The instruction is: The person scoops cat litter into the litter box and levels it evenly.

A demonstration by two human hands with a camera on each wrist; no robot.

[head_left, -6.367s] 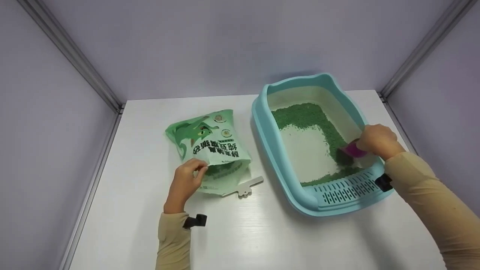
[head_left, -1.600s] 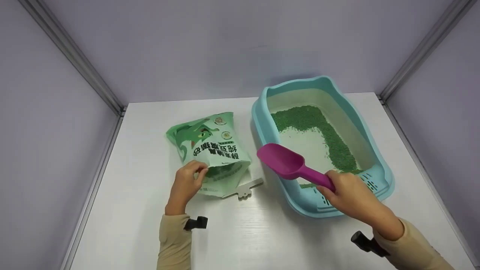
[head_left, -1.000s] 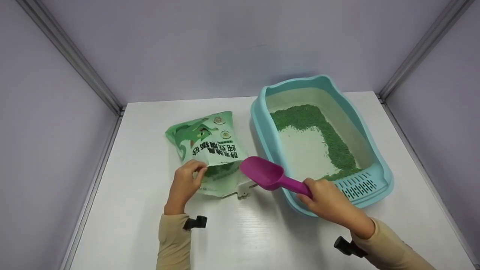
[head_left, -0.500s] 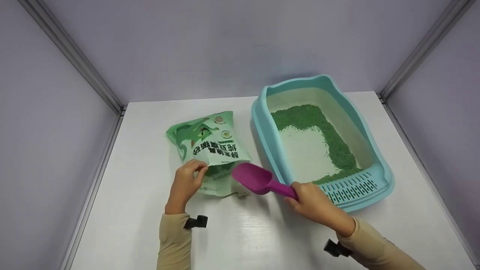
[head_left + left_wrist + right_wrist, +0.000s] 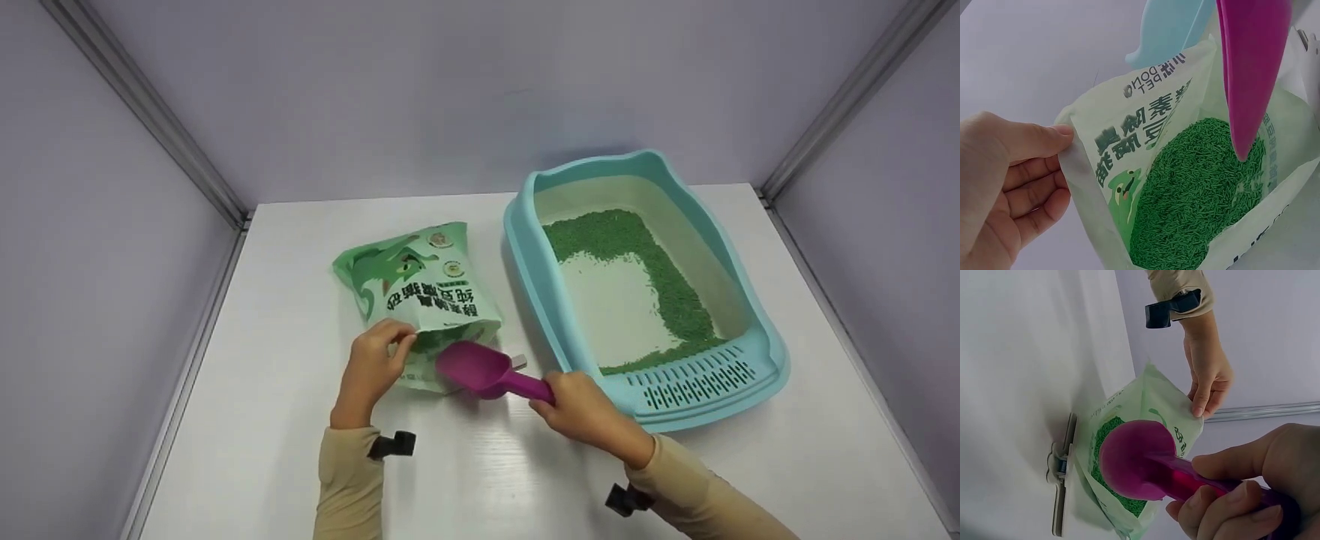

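A green and white cat litter bag (image 5: 420, 285) lies on the table with its mouth gaping toward the person. My left hand (image 5: 376, 364) pinches the upper edge of that mouth between thumb and fingers. Green litter pellets (image 5: 1185, 197) fill the inside, as the left wrist view shows. My right hand (image 5: 589, 412) grips the handle of a magenta scoop (image 5: 476, 367), whose bowl hangs at the bag's mouth. No pellets show in the bowl in the head view. In the right wrist view the scoop (image 5: 1134, 458) covers part of the pellets.
A light blue litter box (image 5: 551, 307) stands on the right, with green litter (image 5: 667, 292) along its far and right sides and a slotted step (image 5: 697, 382) at its near end. A pale clip (image 5: 1061, 472) lies beside the bag, partly hidden by the scoop in the head view.
Earlier the scoop was down in the litter box at its right side. My right hand has since carried it left, over the box's edge, to the bag's mouth. My left hand has stayed put.
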